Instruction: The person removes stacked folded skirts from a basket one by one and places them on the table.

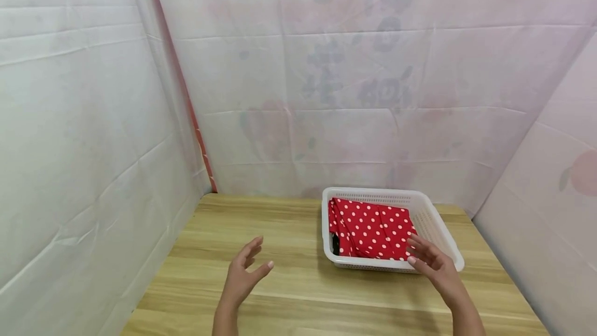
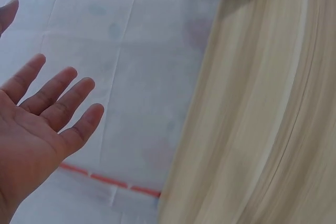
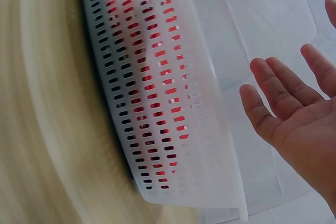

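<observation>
A white perforated plastic basket [image 1: 438, 224] stands on the wooden table at the right, holding a folded red cloth with white polka dots [image 1: 370, 227]. My right hand [image 1: 426, 258] hovers with straight fingers over the basket's near right corner, holding nothing. In the right wrist view the basket wall [image 3: 157, 93] lies to the left of the open palm [image 3: 294, 108], with red showing through the slots. My left hand [image 1: 247, 268] is raised above the table's middle, left of the basket, fingers spread and empty. The left wrist view shows that bare palm [image 2: 47, 114].
The wooden table [image 1: 280, 232] is enclosed by pale sheet walls [image 1: 93, 118] at the left, back and right. A red seam [image 1: 200, 144] runs down the left back corner. A small dark item [image 1: 335, 243] peeks out beside the cloth at the basket's left.
</observation>
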The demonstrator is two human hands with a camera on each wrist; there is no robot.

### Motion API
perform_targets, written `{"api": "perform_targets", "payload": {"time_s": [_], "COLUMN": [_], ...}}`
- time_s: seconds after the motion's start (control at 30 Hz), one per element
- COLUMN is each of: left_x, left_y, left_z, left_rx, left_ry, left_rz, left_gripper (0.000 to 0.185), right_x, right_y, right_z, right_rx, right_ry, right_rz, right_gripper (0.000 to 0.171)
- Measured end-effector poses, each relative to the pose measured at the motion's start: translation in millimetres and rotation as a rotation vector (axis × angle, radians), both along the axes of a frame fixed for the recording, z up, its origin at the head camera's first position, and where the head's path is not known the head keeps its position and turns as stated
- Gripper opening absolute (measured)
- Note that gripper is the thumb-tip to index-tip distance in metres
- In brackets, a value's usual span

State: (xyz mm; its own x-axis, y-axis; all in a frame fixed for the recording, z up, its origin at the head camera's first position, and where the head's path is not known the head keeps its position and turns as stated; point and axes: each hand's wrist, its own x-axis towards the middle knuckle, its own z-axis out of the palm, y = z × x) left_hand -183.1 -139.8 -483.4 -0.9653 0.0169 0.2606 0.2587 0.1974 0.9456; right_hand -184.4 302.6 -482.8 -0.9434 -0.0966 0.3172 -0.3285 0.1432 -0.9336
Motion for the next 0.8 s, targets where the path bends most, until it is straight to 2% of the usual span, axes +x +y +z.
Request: {"api": "perform_targets", "payload": {"time_s": [0.27, 0.43, 0.6, 0.8], "left_x": [2.7, -2.4, -11.9, -23.0], "left_y": [37.0, 56.8, 77.1, 94.5], "left_z": [23.2, 22.6, 21.7, 20.7], "left_rx": [0.048, 0.086, 0.102, 0.094], "left_ry": [-0.002, -0.038, -0.037, -0.055], "left_rz": [-0.092, -0.133, -0.189, -0.228], "left_gripper": [0.060, 0.060, 0.061, 0.059], "right_x": [-11.1, -21.4, -32.1, -38.3], "right_y": [11.4, 23.8, 36.7, 49.4], "right_z": [2.5, -1.2, -3.7, -8.7], "right_rx": [-0.008, -0.056, -0.074, -0.266], "right_ry": [-0.048, -0.076, -0.077, -0.094], "right_rz": [0.018, 0.018, 0.015, 0.098], "right_gripper": [0.048, 0.046, 0.045, 0.040]}}
